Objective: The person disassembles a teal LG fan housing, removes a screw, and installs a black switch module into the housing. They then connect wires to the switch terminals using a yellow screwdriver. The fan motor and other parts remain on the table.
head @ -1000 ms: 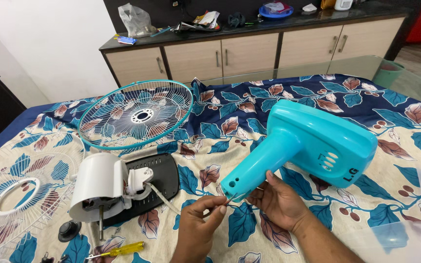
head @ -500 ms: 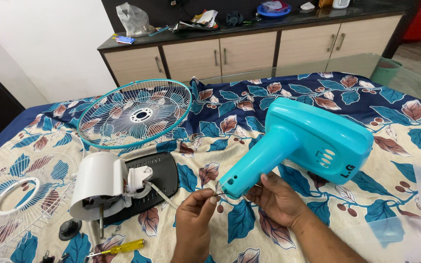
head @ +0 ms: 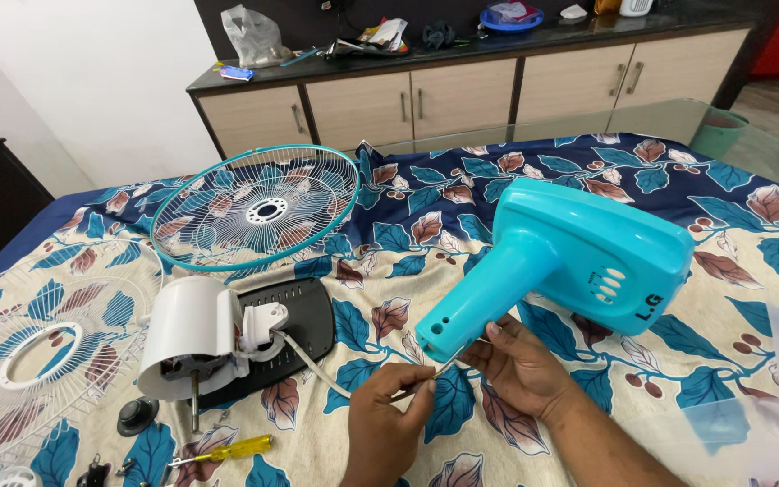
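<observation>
Head view: the left hand (head: 388, 424) and right hand (head: 523, 368) each pinch a thin white cable (head: 317, 368) at 6 o'clock, just beside the neck of the turquoise fan housing (head: 579, 257) lying at 3 o'clock. The cable runs to the white motor (head: 193, 335) at 9 o'clock. A fan grille (head: 259, 209) sits at 11 o'clock.

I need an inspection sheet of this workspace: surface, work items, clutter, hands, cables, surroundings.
Surface: bed sheet, blue leaf print.
Work items: turquoise fan housing lying on the sheet; thin wire at its neck end.
Clutter: teal fan guard, white fan guard, white motor unit on black base, yellow screwdriver, black knob.
Hands: left hand and right hand pinch the wire.
Cables: white cord from the motor unit.
Surroundings: wooden cabinet, cluttered top.
</observation>
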